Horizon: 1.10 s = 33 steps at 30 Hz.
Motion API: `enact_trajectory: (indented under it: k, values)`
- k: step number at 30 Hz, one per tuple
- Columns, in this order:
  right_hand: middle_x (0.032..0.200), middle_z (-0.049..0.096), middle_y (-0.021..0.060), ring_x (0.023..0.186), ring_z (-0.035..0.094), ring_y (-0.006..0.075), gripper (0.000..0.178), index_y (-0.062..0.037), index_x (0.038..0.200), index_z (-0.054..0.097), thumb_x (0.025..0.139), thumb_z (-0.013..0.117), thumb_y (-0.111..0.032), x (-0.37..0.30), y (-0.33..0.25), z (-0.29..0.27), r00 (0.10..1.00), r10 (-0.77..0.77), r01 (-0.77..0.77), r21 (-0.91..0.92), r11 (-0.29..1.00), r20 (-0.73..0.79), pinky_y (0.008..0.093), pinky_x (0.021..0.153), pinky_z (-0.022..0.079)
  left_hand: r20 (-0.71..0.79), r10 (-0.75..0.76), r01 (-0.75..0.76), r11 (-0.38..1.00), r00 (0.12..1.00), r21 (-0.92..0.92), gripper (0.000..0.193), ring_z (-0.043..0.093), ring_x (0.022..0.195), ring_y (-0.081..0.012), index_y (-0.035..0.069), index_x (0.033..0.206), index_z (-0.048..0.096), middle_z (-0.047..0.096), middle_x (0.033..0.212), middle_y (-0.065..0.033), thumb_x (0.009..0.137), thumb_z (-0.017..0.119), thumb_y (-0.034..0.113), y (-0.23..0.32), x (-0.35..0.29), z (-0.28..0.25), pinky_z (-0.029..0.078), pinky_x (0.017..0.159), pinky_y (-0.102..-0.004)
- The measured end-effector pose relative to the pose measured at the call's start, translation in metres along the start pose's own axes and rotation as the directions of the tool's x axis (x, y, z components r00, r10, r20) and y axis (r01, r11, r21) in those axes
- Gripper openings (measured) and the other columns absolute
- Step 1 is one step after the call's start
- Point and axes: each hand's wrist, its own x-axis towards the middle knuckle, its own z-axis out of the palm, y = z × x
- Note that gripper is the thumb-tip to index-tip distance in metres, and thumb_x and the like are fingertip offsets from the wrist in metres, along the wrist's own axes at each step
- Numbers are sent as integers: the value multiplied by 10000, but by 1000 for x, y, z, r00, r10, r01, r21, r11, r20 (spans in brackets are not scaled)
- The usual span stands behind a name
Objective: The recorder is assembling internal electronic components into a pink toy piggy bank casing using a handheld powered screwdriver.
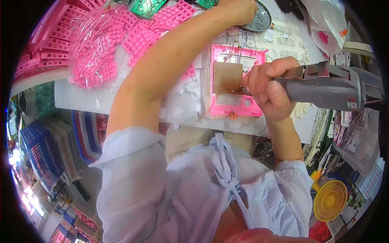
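Note:
My right hand (271, 87) is wrapped round a grey electric screwdriver (324, 89), held nearly level, its tip pointing left at a brown circuit board (227, 75). The board lies inside a pink plastic casing (216, 108), and thin wires run out past the casing's far edge. At the casing's near edge sits a small orange-brown part (233, 115). My left arm stretches across the table, and my left hand (240, 11) is at the rim of a round tin (270, 25) of small silvery metal pieces, probably screws. Its fingers are mostly hidden.
Pink keypad-like grids (139, 38) lie at the far left, some in a clear plastic bag (95, 52). Green circuit boards (146, 7) rest behind them. Printed paper (287, 38) lies right of the tin, near a white plastic bag (324, 24). Baskets stand below left.

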Motion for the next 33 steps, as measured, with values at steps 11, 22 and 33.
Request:
enact_trajectory:
  k: [11, 22, 33]
  values:
    - [626, 473, 28, 510, 412, 128, 216, -74, 1051, 441, 942, 622, -119, -3, 13, 12, 978, 59, 14, -347, 938, 199, 323, 512, 393, -258, -113, 36, 958, 959, -286, 212, 729, 845, -353, 83, 900, 767, 754, 887, -153, 859, 613, 223, -16, -11, 11, 565, 764, -479]
    - [620, 503, 41, 500, 446, 128, 267, -31, 1102, 493, 924, 667, -128, 19, -1, 19, 993, -10, 7, 33, 999, 120, 306, 494, 385, -167, 7, -87, 875, 986, -475, 379, 707, 845, -294, 114, 1245, 659, 734, 947, -110, 869, 701, 119, 31, -216, -62, 554, 718, -373]
    - [592, 454, -31, 504, 420, 108, 244, -108, 1138, 482, 1011, 588, -286, 22, -17, 36, 979, 18, -3, -74, 997, 205, 309, 542, 386, -448, -159, -225, 692, 880, -686, 439, 722, 805, -286, 46, 1245, 563, 742, 938, -86, 842, 737, 29, 61, -251, -35, 581, 674, -362]
